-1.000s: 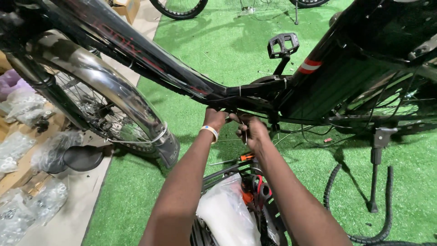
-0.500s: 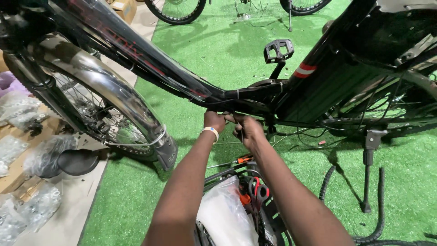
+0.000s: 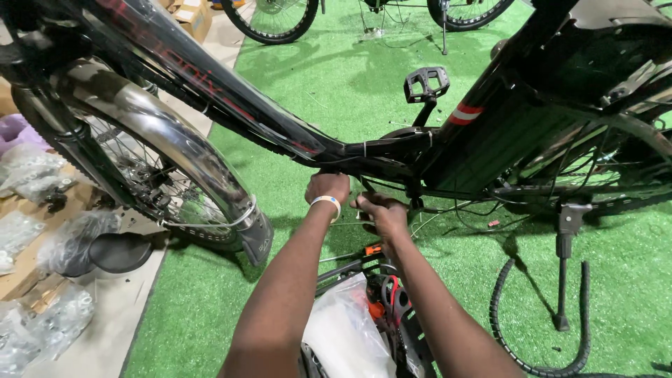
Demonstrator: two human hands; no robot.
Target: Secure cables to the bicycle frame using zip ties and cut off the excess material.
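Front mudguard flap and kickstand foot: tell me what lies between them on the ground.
In the head view, between the mudguard flap and kickstand foot lie green turf, both forearms, a clear plastic bag and a black corrugated hose.

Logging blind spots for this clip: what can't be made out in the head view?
- What the left hand and right hand pinch under the bike frame: fingertips curl out of sight; too small to tell.
- Front wheel: its top is cut off by the left edge and covered by the mudguard.
- Contents of the plastic bag: hidden behind the forearms, cut off by the bottom edge.
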